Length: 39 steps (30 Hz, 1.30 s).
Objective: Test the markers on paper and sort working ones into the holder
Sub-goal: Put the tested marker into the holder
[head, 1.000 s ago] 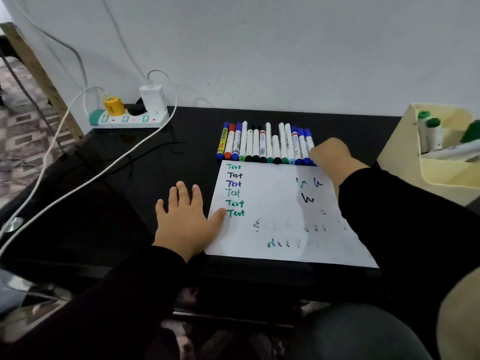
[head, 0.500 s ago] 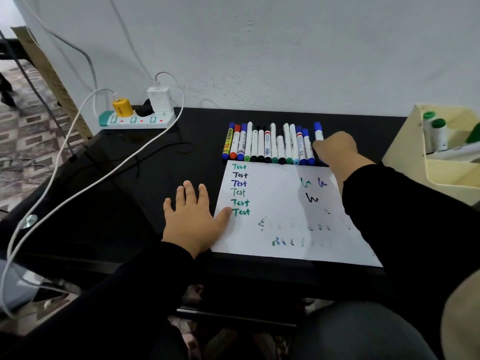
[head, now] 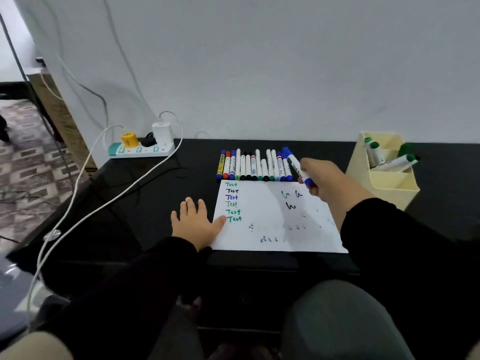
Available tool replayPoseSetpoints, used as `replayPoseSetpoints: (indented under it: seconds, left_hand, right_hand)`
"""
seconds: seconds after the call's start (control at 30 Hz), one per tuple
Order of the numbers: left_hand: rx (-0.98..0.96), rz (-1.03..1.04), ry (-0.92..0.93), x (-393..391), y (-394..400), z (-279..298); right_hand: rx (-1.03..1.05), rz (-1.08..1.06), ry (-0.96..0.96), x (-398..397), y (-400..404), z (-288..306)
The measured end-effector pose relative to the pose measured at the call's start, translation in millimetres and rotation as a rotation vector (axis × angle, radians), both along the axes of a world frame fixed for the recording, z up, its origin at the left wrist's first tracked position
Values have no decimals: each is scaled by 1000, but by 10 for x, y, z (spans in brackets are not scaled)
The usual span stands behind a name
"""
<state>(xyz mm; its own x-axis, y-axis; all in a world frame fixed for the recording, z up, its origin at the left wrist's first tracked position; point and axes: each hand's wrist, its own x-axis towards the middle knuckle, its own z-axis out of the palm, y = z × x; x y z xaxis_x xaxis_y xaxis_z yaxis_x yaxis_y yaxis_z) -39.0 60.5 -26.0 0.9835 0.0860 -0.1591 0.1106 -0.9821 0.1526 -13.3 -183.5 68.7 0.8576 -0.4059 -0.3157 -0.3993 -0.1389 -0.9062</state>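
1. We see a black table (head: 145,203) against a white wall (head: 259,61), power strip (head: 141,149) upper left.
2. Our left hand (head: 193,222) lies flat, pinning the paper (head: 272,224) at centre.
3. Our right hand (head: 324,183) grips a blue marker (head: 296,163), right of centre; holder (head: 384,175) far right.

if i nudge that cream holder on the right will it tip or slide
The cream holder looks like thin, light plastic, so it would probably slide on the glossy black table. Its green-capped markers lean out over the rim, so a high push might tip it.
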Motion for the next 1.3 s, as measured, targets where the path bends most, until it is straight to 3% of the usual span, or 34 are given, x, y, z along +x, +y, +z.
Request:
replayPoseSetpoints:
  seconds: [0.2,0.3,0.43,0.63,0.73,1.0,1.3]
  left_hand:
    - [-325,45,6,-70,-45,305]
    - [-653,-73,-71,-209,-185,518]
    - [-938,-217,-109,-389,-344,728]
    - [-1037,-215,-38,-432,-504,861]
    - [-1100,-187,-6,-406,-541,868]
    - [-986,-187,53,-290,-512,872]
    - [-1040,-78,177,-340,-558,915]
  right_hand:
    - [141,5,-83,-402,95,57]
    - [211,15,-112,-474,73,102]
    - [339,51,-171,-568,77,108]
    - [469,33,-214,-574,217,54]
    - [397,73,-188,-580,353,-1]
    - [257,21,-222,-463,591,-105]
    - [332,120,-224,-330,571,-243]
